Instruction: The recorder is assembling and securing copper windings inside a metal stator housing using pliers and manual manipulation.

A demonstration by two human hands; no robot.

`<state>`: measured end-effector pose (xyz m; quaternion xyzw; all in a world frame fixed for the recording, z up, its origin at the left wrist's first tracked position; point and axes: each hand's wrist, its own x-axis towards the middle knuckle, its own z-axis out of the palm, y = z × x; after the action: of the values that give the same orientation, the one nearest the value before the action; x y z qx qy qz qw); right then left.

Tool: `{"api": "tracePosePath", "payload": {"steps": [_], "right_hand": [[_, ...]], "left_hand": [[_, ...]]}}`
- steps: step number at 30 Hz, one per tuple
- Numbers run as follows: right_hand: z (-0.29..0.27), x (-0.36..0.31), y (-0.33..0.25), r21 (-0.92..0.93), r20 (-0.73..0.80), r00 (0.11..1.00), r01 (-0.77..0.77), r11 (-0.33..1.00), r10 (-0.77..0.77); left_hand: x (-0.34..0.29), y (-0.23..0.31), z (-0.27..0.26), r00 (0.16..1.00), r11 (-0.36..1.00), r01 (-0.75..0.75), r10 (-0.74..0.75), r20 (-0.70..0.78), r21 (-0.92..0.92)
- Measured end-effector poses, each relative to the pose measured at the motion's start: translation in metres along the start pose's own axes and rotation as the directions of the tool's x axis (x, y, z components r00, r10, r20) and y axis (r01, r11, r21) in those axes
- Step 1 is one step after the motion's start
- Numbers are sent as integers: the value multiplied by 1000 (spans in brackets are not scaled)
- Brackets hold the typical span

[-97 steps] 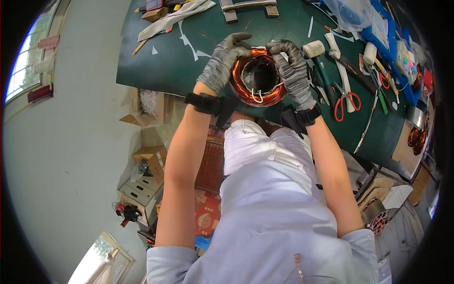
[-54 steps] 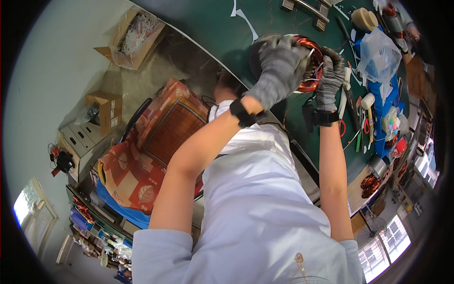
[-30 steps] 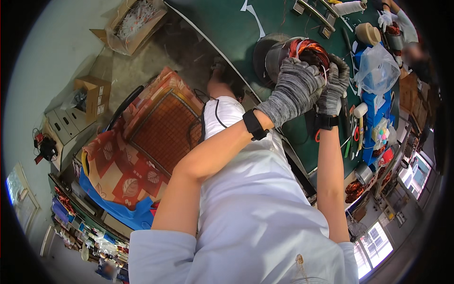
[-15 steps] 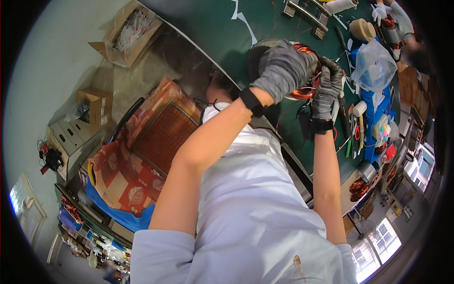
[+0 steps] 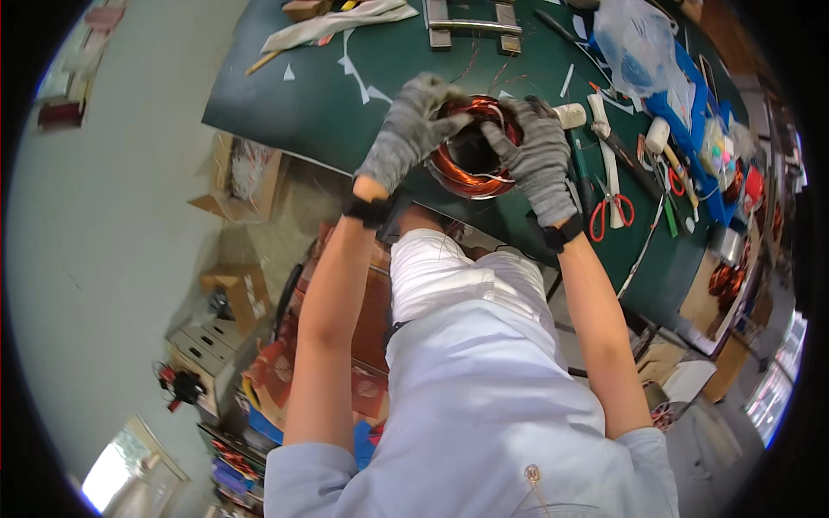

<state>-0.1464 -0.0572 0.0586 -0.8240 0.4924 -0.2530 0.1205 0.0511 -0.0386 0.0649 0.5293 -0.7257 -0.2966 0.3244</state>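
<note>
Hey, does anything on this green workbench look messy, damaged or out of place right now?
Mostly litter: white paper scraps lie scattered on the green mat above the copper coil both gloved hands grip. Nothing looks damaged.

Open green tabletop point(image 5: 294, 104) is left to the left of the copper-wound stator point(image 5: 471, 147), broken only by small white paper scraps point(image 5: 352, 69). The stator's left rim is covered by the left hand point(image 5: 406, 129), its right rim by the right hand point(image 5: 540, 155). Passage on the right is blocked by a white-headed mallet point(image 5: 570, 116), red-handled scissors point(image 5: 609, 211) and a clear plastic bag point(image 5: 635, 43). Behind the stator, a metal handle bar point(image 5: 471, 24) lies across the way.
</note>
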Motion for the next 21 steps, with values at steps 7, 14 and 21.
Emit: {"api": "tracePosePath", "payload": {"steps": [7,14,21], "right_hand": [[8,2,18,194,8,991,-135,972,136],[15,-7,16,514,-15,953,-251,820,302],[19,-10,13,676,67,904,-353,647,423]], "left_hand": [[14,-11,10,980,928,198,-198,33,-314],[14,-12,16,964,871,267,-246,105,-413],[-12,-10,24,950,776,283,-308,53,-564]]}}
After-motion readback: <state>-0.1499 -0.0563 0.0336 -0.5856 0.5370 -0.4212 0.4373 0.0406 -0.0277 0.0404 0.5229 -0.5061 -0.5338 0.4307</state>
